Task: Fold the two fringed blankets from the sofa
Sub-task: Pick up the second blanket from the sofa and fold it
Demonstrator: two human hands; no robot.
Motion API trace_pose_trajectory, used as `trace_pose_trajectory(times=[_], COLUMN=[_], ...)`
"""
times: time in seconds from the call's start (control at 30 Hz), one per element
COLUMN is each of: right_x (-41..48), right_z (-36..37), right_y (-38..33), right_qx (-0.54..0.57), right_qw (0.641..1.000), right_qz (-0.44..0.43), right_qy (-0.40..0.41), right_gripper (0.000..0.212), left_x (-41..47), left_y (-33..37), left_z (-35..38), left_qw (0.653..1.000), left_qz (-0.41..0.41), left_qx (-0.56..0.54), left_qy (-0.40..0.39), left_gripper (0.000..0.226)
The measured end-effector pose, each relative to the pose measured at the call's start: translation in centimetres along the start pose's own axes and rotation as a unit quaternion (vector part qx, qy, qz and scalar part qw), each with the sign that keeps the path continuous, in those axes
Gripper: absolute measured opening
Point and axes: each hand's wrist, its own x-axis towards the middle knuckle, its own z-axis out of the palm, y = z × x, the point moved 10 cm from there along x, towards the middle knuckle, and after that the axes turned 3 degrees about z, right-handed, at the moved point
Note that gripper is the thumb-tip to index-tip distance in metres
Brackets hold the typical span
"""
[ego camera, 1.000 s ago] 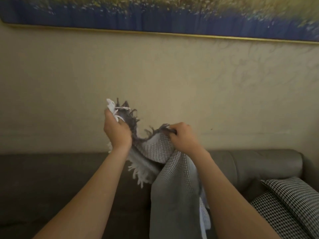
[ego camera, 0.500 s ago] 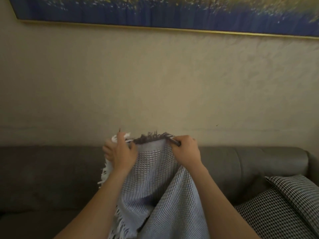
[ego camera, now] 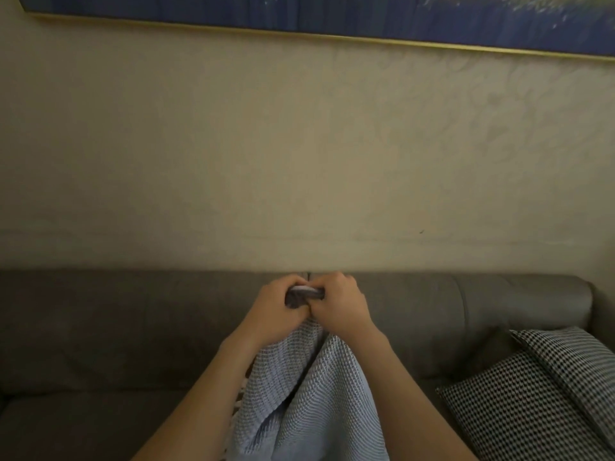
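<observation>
Right now the left hand (ego camera: 279, 312) and the right hand (ego camera: 343, 306) are pressed together knuckle to knuckle in front of the sofa (ego camera: 133, 322) backrest, fingers of both curled tight around the top edge of the pale waffle-weave blanket (ego camera: 309, 397). The gathered edge sits in the small gap between the two fists, where a dark grey bunch with a sliver of white on top pokes out (probably the fringe (ego camera: 301, 294), though it is too bunched and dim to be sure). From that pinch the cloth hangs straight down between the forearms in two soft lobes with a crease running between them, and it runs off the bottom of the frame, so its lower end is cut off. A few white fringe strands peek out along its left side, just beside the left forearm. The thumbs and fingertips are mostly tucked under the cloth or behind the knuckles, so exactly how many layers are held cannot be told. The grey sofa stretches across the whole width behind the hands, its seat partly blocked by the arms and the hanging cloth. At the right end a black-and-white houndstooth cushion (ego camera: 545, 397) leans against the backrest, well apart from the hands. Above is a beige textured wall (ego camera: 299, 144), and the gold-edged bottom of a blue painting (ego camera: 332, 11) runs along the top edge
</observation>
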Motion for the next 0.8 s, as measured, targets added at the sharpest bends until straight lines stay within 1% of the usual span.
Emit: trace_pose_trajectory(times=[0.1, 0.27, 0.33, 0.4, 0.47, 0.5, 0.57, 0.6, 0.67, 0.7, 0.73, 0.8], right_x=[0.0, -0.1, 0.0, 0.2, 0.3, 0.4, 0.1, -0.1, -0.6, -0.8, -1.0, -1.5], right_z=[0.0, -0.6, -0.9, -1.1, -0.8, -0.8, -0.8, -0.9, -0.2, 0.4, 1.1, 2.3], right_y=[0.3, 1.4, 2.0, 2.7, 3.4, 3.6, 4.0, 4.2, 4.9, 5.2, 5.6, 6.3], right_qx=[-0.019, -0.012, 0.009, 0.056, 0.135, 0.178, 0.266, 0.313, 0.391, 0.413, 0.421, 0.405], right_qw=[1.0, 0.999, 0.997, 0.995, 0.988, 0.981, 0.962, 0.948, 0.918, 0.908, 0.903, 0.907], right_qz=[0.009, 0.046, 0.057, 0.056, 0.055, 0.051, 0.046, 0.046, 0.057, 0.066, 0.075, 0.088], right_qy=[0.004, 0.026, 0.042, 0.063, 0.06, 0.056, 0.044, 0.035, 0.002, -0.02, -0.04, -0.072], right_gripper=[0.03, 0.023, 0.032, 0.043, 0.047, 0.041, 0.016, 0.013, 0.025, 0.031, 0.036, 0.043], left_x=[-0.2, 0.0, 0.2, 0.7, 1.1, 1.2, 1.4, 1.3, 1.4, 1.4, 1.5, 1.5], left_y=[-0.8, -0.6, -0.4, -0.1, 0.1, 0.2, 0.5, 0.5, 0.3, 0.3, 0.2, 0.3], left_z=[0.8, 1.0, 0.9, 0.5, 0.2, 0.0, -0.2, -0.3, -0.6, -0.7, -0.8, -0.9], left_qw=[1.0, 1.0, 0.999, 0.999, 0.999, 0.998, 0.998, 0.997, 0.997, 0.997, 0.997, 0.995], left_qz=[-0.018, -0.012, -0.005, 0.008, 0.018, 0.022, 0.032, 0.031, 0.03, 0.032, 0.033, 0.037], left_qx=[-0.004, 0.009, 0.014, 0.02, 0.018, 0.02, 0.02, 0.018, 0.022, 0.026, 0.03, 0.037], left_qy=[-0.016, -0.023, -0.036, -0.043, -0.046, -0.047, -0.057, -0.061, -0.065, -0.067, -0.071, -0.082], left_gripper=[0.023, 0.025, 0.022, 0.015, 0.028, 0.034, 0.036, 0.036, 0.036, 0.035, 0.033, 0.026])
